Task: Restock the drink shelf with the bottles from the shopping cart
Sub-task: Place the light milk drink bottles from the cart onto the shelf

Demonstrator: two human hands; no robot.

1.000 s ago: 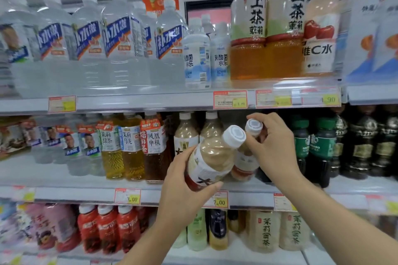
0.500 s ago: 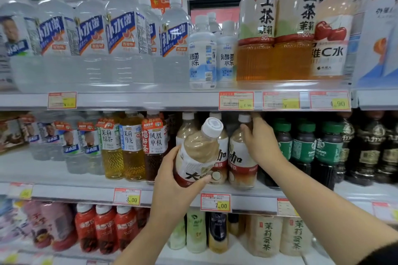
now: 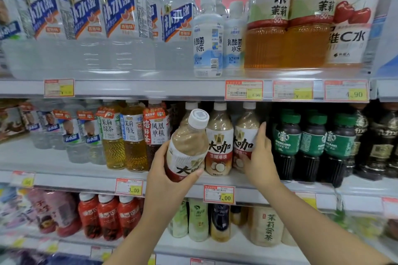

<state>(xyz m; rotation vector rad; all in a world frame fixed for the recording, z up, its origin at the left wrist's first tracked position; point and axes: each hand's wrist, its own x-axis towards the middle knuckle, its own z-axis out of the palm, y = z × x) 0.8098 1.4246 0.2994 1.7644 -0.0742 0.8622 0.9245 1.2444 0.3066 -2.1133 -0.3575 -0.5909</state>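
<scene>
The middle shelf (image 3: 64,175) carries a row of milk coffee. Just right of its centre bottle (image 3: 219,142), the right hand (image 3: 259,162) grips a second bottle (image 3: 244,133) round its side, apparently to stand it straight between the centre bottle and the green-capped coffees (image 3: 286,142). Just left of the centre bottle, in front of the shelf edge, the left hand (image 3: 167,176) is wrapped around the lower half of the tilted bottle (image 3: 187,146). Its white cap (image 3: 198,117) leans toward the shelf, probably so the bottle can slide into the free front place.
</scene>
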